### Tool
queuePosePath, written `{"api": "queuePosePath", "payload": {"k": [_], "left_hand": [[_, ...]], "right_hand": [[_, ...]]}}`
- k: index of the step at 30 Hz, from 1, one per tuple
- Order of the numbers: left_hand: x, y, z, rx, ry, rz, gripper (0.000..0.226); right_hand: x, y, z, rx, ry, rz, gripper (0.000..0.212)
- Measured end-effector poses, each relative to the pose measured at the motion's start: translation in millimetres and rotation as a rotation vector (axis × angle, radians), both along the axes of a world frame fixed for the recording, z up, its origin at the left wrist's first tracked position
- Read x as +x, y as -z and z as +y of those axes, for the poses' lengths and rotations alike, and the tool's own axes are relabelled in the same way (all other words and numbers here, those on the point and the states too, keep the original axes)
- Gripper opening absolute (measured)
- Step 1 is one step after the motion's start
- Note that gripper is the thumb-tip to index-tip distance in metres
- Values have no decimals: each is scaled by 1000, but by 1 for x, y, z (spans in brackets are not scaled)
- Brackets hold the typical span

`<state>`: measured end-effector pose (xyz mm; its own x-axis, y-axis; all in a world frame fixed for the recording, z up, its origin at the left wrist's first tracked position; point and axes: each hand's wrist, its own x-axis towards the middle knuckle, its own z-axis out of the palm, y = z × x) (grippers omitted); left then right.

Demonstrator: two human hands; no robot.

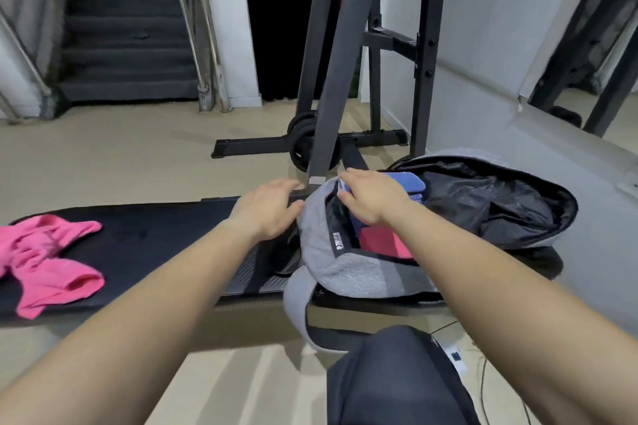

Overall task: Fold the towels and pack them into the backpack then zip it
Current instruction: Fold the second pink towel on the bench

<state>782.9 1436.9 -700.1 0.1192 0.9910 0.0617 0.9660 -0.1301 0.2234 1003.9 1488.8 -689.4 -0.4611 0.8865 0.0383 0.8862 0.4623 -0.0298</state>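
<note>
Resting flat on the blue towel (408, 183) in the backpack (348, 273), the right hand (373, 197) flanks the relaxed left hand (270, 211).

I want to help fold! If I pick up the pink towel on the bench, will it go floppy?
Probably floppy: the pink towel lies crumpled in soft folds on the bench, so it would likely droop. It looks thin, so probably light. Unlikely to roll, since it lies slumped and flat.

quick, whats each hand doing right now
Left hand: open, relaxed fingers touching the rim of the open grey fabric backpack.
Right hand: open, palm down on the folded blue towel inside it.
</note>
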Motion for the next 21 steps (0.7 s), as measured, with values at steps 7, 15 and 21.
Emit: {"api": "queuePosePath", "payload": {"k": [7, 15, 21], "left_hand": [[-116, 2, -81, -49, -238, 15, 51], [-247, 27, -160, -52, -503, -15, 49], [-312, 55, -185, 17, -713, -60, 47]], "right_hand": [[-142, 1, -49, -71, -182, 14, 52], [-293, 25, -97, -133, -402, 22, 57], [-376, 49, -115, -204, -485, 25, 59]]}}
